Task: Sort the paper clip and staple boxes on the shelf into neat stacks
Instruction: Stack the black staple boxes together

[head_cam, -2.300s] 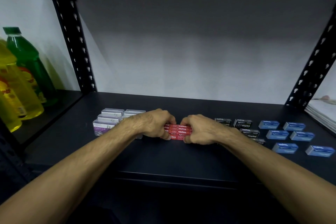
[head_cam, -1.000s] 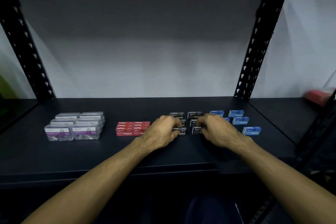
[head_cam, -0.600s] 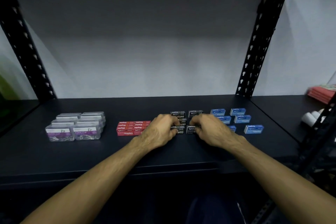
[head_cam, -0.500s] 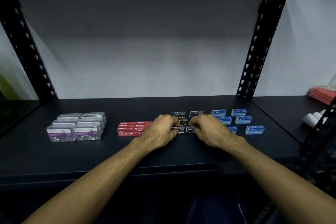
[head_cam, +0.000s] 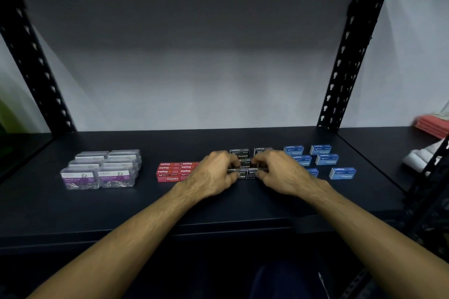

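**Black staple boxes gripped at frame centre**

Head view: black staple boxes [head_cam: 243,169] sit on the dark shelf [head_cam: 121,211] at centre frame, clustered in rows. The left hand [head_cam: 211,175] curls its fingers around the cluster's left end; the right hand [head_cam: 281,173] curls around its right end, both grasping the boxes. Left of centre lie red staple boxes [head_cam: 176,172], packed together. At far left stand clear paper clip boxes [head_cam: 102,168]. Right of centre, blue staple boxes [head_cam: 322,159] lie spaced apart.
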